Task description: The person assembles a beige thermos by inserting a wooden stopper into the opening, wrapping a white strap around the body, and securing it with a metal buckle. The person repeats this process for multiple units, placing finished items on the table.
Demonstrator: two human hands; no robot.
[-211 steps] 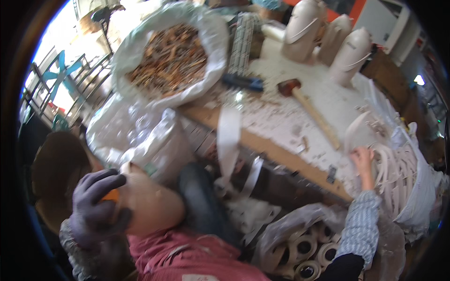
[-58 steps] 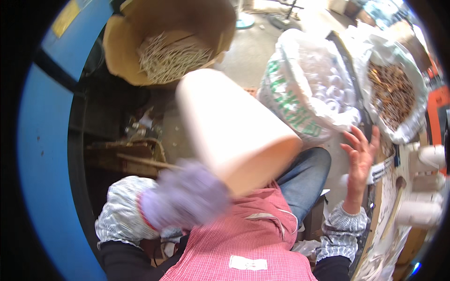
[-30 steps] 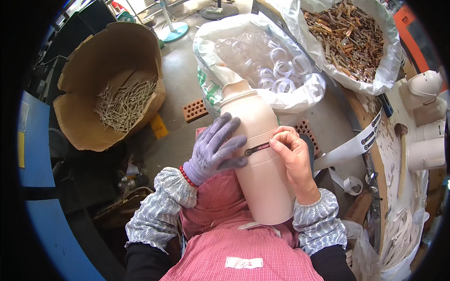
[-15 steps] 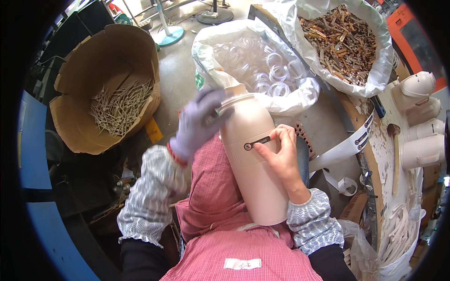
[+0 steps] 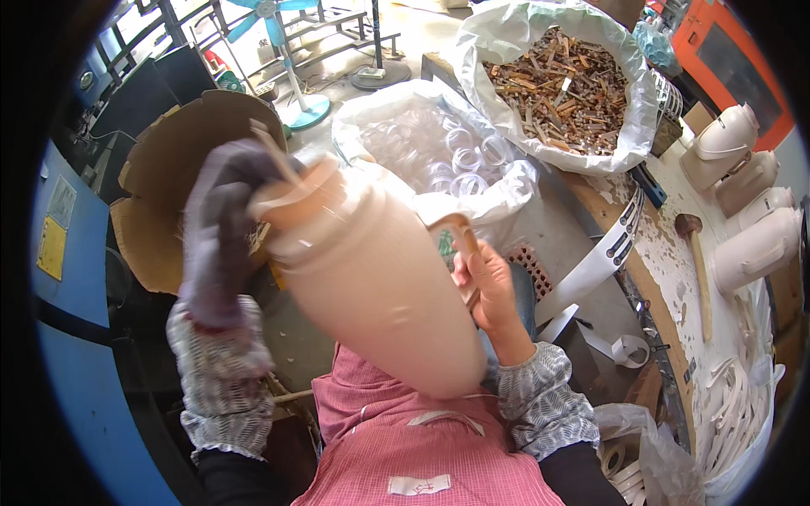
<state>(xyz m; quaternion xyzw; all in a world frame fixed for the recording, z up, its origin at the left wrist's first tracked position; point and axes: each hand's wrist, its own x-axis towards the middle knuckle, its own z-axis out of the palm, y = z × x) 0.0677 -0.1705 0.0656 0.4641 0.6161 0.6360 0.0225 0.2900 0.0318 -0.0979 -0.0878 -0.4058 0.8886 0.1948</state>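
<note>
A beige plastic jug body (image 5: 380,287) leans over my lap, its open neck toward the upper left and its base on my apron. My left hand (image 5: 221,223), in a grey-purple glove, is curled at the neck's rim; motion blurs it and its fingertips are partly hidden. A thin pale strip (image 5: 274,152) sticks up beside that hand; what it belongs to is unclear. My bare right hand (image 5: 494,291) is closed around the jug's handle on the right side. The dark label seen earlier is out of sight.
Behind the jug stand a cardboard box (image 5: 139,236), a white sack of clear rings (image 5: 396,97) and a sack of brown scraps (image 5: 620,160). On the worn bench (image 5: 666,244) at right are several beige jugs (image 5: 759,249), a mallet (image 5: 696,270) and a label strip (image 5: 582,266).
The jug has turned and tilted, its neck swinging left and its handle coming into sight. My left hand moved left with the neck; my right hand went from the label to the handle.
</note>
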